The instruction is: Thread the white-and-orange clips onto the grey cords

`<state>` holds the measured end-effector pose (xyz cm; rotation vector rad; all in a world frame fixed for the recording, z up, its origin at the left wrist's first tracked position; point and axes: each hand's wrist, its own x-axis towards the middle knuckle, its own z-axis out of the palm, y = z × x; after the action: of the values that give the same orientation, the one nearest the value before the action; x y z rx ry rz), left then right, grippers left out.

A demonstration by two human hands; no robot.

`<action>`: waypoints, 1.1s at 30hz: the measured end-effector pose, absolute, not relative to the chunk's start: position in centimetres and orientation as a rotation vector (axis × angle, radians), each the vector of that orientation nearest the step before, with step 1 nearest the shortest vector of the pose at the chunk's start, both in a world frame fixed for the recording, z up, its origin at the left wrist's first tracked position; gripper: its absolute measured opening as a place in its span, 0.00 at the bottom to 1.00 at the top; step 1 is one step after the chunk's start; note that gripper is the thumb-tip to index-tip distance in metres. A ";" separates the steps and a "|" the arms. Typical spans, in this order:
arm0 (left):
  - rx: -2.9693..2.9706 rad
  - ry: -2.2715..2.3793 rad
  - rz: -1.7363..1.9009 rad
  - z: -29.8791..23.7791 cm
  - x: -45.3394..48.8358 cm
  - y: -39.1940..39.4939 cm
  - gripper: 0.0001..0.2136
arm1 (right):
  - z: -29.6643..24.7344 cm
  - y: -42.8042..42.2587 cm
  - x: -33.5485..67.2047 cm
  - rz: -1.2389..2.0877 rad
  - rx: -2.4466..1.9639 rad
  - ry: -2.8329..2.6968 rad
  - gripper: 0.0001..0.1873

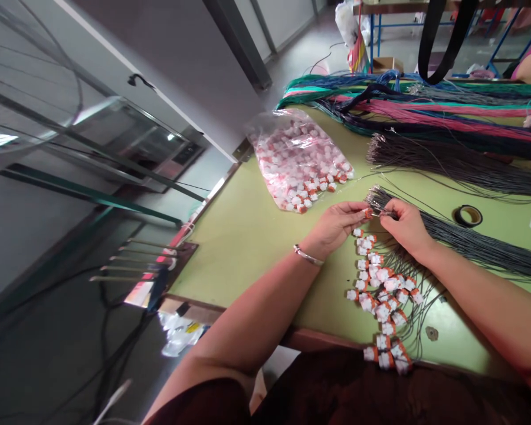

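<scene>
Between the thumb and fingers of my left hand [334, 227] is a small orange-and-white connector [368, 213]. My right hand [405, 227] pinches a thin dark wire close to it, the wire's end pointing at the connector. Whether the wire end sits inside the connector I cannot tell. Just behind my fingers lies a bundle of dark wires [469, 239] with bare metal ends. Below my hands spreads a pile of connectors [383, 289] with dark wires attached, reaching the table's front edge. A clear plastic bag [298, 156] full of loose connectors rests beyond my left hand.
Another dark wire bundle [460, 168] and long green, pink and blue wires [407, 106] cover the table's far side. A roll of black tape [468, 215] lies at the right. A rack with metal rods [146, 260] juts from the left edge. Part of another person shows at top right.
</scene>
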<state>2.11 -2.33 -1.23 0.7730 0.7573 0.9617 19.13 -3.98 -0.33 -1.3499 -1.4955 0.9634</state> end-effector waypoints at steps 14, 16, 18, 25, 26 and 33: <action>1.020 0.928 1.105 -1.4 2.8 -2.6 0.11 | -0.9 -4.0 19.0 0.826 -1.465 -1.614 0.04; 0.960 0.912 1.095 -1.4 3.0 -2.7 0.13 | -1.1 -3.9 19.0 0.839 -1.442 -1.605 0.04; 0.888 0.888 1.085 -1.5 3.1 -2.8 0.14 | -1.2 -3.9 19.1 0.874 -1.409 -1.589 0.04; 0.860 0.869 1.091 -1.4 3.3 -3.0 0.13 | -0.8 -3.7 19.3 1.054 -1.373 -1.508 0.06; 0.858 0.863 1.104 -1.4 3.4 -3.1 0.13 | -0.7 -3.7 19.3 1.076 -1.371 -1.488 0.06; 0.853 0.858 1.171 -1.2 4.2 -3.3 0.12 | -0.1 -3.7 19.1 1.154 -1.370 -1.392 0.07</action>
<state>4.19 -3.27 -1.24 0.8535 0.8579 1.1710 19.11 -3.73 -0.09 -1.3702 -1.3918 1.1542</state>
